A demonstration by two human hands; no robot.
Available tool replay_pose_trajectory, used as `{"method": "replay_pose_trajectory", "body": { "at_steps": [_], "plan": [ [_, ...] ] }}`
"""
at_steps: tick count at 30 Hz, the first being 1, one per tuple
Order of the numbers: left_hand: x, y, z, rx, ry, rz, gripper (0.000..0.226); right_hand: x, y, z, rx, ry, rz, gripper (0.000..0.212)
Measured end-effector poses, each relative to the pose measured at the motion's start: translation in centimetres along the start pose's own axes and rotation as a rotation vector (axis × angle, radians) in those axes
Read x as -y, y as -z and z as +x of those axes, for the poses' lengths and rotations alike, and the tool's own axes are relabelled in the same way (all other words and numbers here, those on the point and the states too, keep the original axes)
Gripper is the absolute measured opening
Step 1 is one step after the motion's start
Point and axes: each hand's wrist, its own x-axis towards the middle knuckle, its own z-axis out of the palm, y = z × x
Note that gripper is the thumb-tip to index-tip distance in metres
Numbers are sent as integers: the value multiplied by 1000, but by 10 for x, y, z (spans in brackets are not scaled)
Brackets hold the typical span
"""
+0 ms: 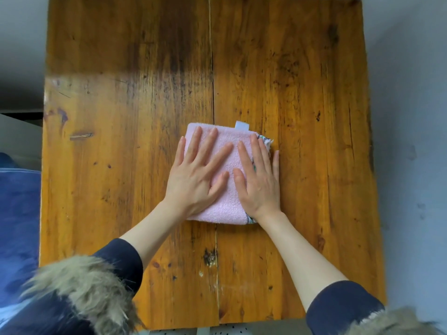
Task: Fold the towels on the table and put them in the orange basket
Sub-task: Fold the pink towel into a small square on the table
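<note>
Head view: I see a wooden table (302,81) with a seam running down its middle. A pink towel (223,146), folded into a compact rectangle, lies flat near the table's centre, straddling the seam. A white tag (242,125) sticks out from its far edge, and a striped, multicoloured border (265,140) shows along its right side.

Left hand (196,175): fingers straight and spread, palm flat on the left half of the towel, pressing it down. It grasps nothing.

Right hand (260,182): fingers straight, palm flat on the right half of the towel. Its little finger lies over the towel's right edge, on the table beside it. It grasps nothing.

The thumbs of both hands lie near each other over the middle of the towel. Both forearms are bare, with dark blue sleeves (121,259) pushed up. Fur trim (79,286) fills the near lower left corner. A blue fabric surface (17,226) lies left of the table.
</note>
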Motion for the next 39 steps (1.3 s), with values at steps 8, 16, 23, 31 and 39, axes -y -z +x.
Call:
{"method": "replay_pose_trajectory", "body": {
  "at_steps": [8,16,23,31,39],
  "plan": [
    [-4,16,0,145,-1,-61,58,10,16,0,133,-42,-17,54],
    [20,38,-23,-172,602,-596,44,22,47,-20,-201,-737,516,33],
    [16,40,-20,-34,655,-782,51,24,50,-8,113,-958,587,41],
    [16,36,-11,112,732,-659,47,28,49,2,131,-1000,595,11],
    [11,39,-4,171,818,-619,35,19,58,8,245,-965,622,9]
  ]
}}
